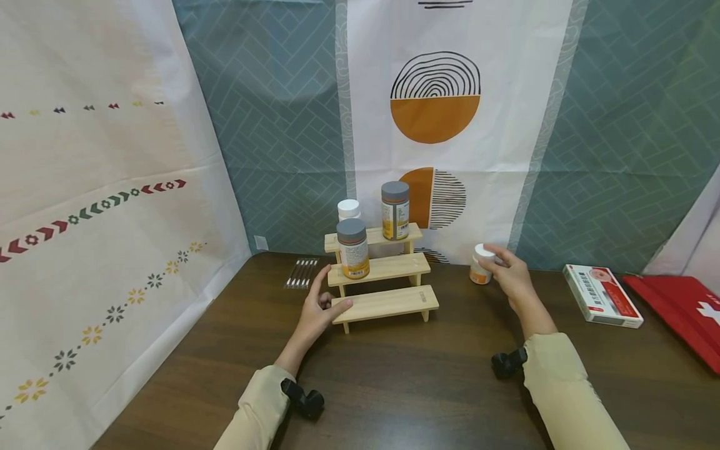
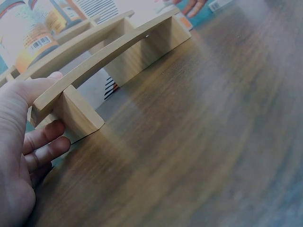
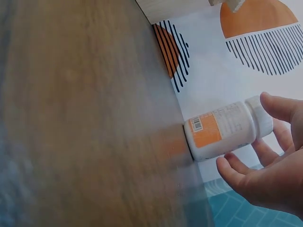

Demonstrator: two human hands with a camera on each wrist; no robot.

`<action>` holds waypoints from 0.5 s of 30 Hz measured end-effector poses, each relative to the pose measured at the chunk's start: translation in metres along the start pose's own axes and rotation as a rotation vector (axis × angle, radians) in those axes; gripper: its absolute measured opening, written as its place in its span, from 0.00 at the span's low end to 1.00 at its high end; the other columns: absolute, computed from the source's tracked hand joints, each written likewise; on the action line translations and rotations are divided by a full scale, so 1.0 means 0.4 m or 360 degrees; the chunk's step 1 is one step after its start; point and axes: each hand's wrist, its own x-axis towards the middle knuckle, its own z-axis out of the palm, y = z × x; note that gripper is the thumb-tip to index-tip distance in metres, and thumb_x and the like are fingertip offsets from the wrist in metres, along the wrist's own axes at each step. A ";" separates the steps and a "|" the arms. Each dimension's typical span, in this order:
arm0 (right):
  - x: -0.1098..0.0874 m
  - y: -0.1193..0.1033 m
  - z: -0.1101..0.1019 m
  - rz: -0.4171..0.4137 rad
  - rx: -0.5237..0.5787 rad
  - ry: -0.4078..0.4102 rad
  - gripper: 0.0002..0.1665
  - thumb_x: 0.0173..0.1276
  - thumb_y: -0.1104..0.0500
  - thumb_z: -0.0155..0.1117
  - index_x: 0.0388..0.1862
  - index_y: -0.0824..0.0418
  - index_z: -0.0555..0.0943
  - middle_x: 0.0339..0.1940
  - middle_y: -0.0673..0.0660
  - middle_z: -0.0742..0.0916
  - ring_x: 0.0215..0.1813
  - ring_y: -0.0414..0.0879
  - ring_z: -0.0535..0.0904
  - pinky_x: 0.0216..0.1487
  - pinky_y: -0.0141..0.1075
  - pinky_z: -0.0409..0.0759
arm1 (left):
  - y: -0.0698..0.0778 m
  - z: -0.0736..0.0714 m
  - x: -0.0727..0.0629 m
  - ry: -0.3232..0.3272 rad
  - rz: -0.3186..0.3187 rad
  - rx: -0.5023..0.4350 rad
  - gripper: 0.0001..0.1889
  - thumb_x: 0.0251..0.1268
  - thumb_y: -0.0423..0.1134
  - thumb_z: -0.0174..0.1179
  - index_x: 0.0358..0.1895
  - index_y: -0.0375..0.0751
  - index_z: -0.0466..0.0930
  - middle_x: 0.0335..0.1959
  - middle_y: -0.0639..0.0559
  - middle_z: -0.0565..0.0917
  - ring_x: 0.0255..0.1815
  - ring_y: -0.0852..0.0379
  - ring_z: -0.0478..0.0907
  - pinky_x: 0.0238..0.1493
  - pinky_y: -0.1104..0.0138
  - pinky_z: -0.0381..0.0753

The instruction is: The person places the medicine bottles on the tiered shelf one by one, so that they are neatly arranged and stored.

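Observation:
On the dark table stands a three-step wooden display rack point(image 1: 388, 303). My left hand point(image 1: 317, 309) holds its left end, the thumb over the lowest step and the fingers by the end leg point(image 2: 78, 113). A grey-capped bottle point(image 1: 354, 253) stands on the middle step; another grey-capped bottle point(image 1: 395, 212) and a white-capped bottle point(image 1: 349, 209), partly hidden, are on the top step. Right of the rack, my right hand point(image 1: 510, 278) grips a small white pill bottle point(image 3: 222, 130) with an orange label near its cap, thumb on one side, fingers on the other. The bottle is upright, its base at the tabletop.
A pack of cotton swabs point(image 1: 302, 273) lies left of the rack. At the right are a white and red medicine box point(image 1: 602, 295) and a red pouch point(image 1: 680, 306) with a white cross. A patterned cloth point(image 1: 292, 125) hangs behind the table.

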 end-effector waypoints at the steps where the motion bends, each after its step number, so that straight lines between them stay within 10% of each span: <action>1: 0.000 0.000 0.000 -0.0003 0.0000 0.0005 0.36 0.76 0.53 0.54 0.77 0.64 0.57 0.78 0.67 0.58 0.78 0.61 0.55 0.75 0.53 0.60 | 0.000 0.000 0.000 0.0000 -0.0002 -0.0003 0.45 0.61 0.31 0.66 0.78 0.51 0.49 0.16 0.53 0.61 0.17 0.64 0.58 0.23 0.72 0.62; 15: 0.004 0.009 0.004 0.0047 0.0017 0.0116 0.33 0.74 0.57 0.56 0.74 0.62 0.62 0.79 0.63 0.60 0.76 0.57 0.59 0.56 0.30 0.68 | 0.002 0.002 0.000 0.0006 -0.0005 0.0019 0.45 0.61 0.31 0.66 0.78 0.52 0.49 0.16 0.53 0.61 0.18 0.65 0.57 0.24 0.72 0.61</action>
